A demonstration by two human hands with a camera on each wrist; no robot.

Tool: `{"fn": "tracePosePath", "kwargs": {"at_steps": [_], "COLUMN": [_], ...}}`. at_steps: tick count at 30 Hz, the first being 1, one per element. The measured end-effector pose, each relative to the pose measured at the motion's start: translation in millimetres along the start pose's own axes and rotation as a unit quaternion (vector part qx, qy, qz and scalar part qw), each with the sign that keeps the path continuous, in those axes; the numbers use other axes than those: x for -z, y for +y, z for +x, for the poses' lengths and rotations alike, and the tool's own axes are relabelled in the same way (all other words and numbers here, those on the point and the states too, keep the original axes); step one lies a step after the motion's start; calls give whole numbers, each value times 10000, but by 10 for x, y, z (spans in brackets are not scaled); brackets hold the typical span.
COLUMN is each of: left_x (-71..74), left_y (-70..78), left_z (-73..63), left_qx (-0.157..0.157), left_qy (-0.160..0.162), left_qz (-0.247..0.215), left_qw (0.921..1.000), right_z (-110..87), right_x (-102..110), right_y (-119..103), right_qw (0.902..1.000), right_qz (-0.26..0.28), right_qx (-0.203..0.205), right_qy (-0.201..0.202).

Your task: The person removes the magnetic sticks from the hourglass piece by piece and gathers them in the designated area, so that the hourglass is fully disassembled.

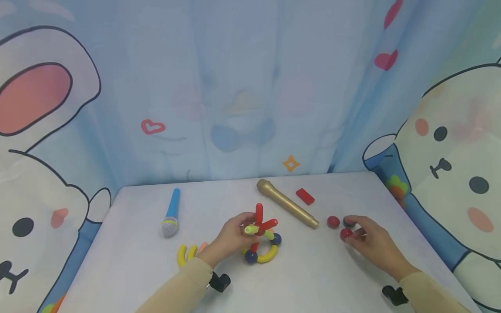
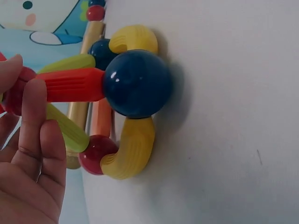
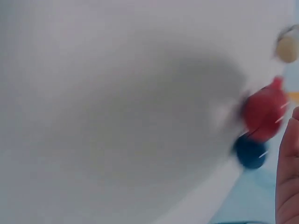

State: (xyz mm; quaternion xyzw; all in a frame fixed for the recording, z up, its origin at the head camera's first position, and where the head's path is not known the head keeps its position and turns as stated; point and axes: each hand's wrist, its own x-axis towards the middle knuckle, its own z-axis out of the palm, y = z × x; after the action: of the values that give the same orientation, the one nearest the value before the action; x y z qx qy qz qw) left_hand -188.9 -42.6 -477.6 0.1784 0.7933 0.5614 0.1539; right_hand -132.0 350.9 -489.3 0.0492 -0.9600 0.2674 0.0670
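Observation:
My left hand (image 1: 231,237) pinches the red hub ball of a magnetic stick-and-ball structure (image 2: 74,85) between thumb and fingers. Red and green sticks spread from that hub. Below it, curved yellow sticks (image 1: 268,255) and dark blue balls (image 2: 138,84) form a ring low over the table. On the right, my right hand (image 1: 372,243) has its thumb against a red ball (image 1: 346,234), with the index finger over a dark blue ball (image 1: 347,223). Another red ball (image 1: 333,222) lies just left of them. Motion blurs the balls in the right wrist view.
A gold microphone (image 1: 287,203) lies behind the structure, near a red block (image 1: 305,196). To the left is a blue microphone (image 1: 171,213). Loose curved yellow sticks (image 1: 182,255) lie beside my left forearm. A patterned curtain (image 1: 242,87) hangs behind the white table (image 1: 313,278).

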Motion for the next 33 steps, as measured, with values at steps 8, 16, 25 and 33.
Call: {"fn": "tracePosePath", "kwargs": {"at_steps": [8,16,25,33], "left_x": [-38,-20,-6,12], "left_y": [-9,-22,-29,-24], "left_z": [-11,-66,-102,-107], "left_qx": [52,157,67,45], "left_qy": [97,94,43,71], "left_qz": [93,280,366,479], "left_qw": [9999,9994,9993,9988], "right_z": [244,409,397,356], "right_x": [-212,-570,-767,-692], "right_y": [-885,-1562,-1725,-1572], "right_qw": [9890,9535,9623,9684], "right_qz": [1375,2670,2387,2433], "right_qx": [234,740,905,445], "right_qy": [-493,-1189,-943,-323]}}
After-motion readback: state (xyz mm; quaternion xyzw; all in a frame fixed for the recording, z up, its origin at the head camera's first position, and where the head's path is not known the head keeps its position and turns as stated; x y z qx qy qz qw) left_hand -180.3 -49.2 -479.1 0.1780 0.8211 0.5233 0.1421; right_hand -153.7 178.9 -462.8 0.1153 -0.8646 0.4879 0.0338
